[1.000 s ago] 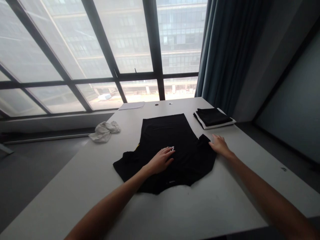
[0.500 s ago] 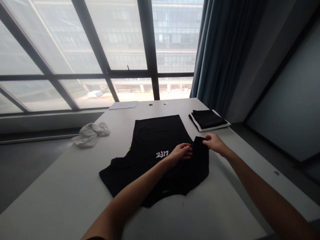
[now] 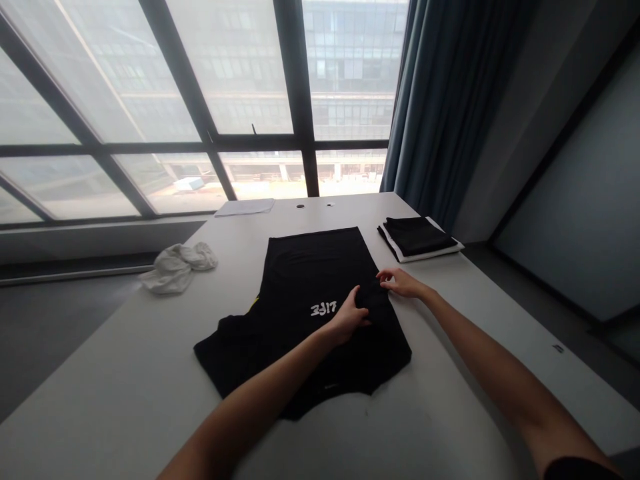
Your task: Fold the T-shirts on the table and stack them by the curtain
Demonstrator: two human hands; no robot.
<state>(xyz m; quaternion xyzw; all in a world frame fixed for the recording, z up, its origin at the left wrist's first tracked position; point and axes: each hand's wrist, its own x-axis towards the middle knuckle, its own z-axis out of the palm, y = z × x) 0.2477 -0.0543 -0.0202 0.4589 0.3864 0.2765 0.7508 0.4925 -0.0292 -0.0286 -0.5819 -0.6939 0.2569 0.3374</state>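
A black T-shirt (image 3: 310,267) lies spread on the white table, its neckline toward me and white lettering upside down on its middle. One sleeve sticks out at the left; the right sleeve is folded inward over the body. My left hand (image 3: 350,317) rests on the shirt just right of the lettering, thumb and fingers apart. At the shirt's right edge, my right hand (image 3: 399,282) has its fingertips closed on the fabric of the folded sleeve.
A folded stack of black and white cloth (image 3: 420,239) lies at the table's far right. On the left edge sits a crumpled white cloth (image 3: 175,268). Papers (image 3: 245,207) lie at the back left. Beyond the table (image 3: 135,373) are a window and a blue curtain (image 3: 440,100).
My right hand has moved left, carrying the right sleeve inward onto the shirt's body. My left hand has shifted slightly toward me, its thumb now spread from the fingers.
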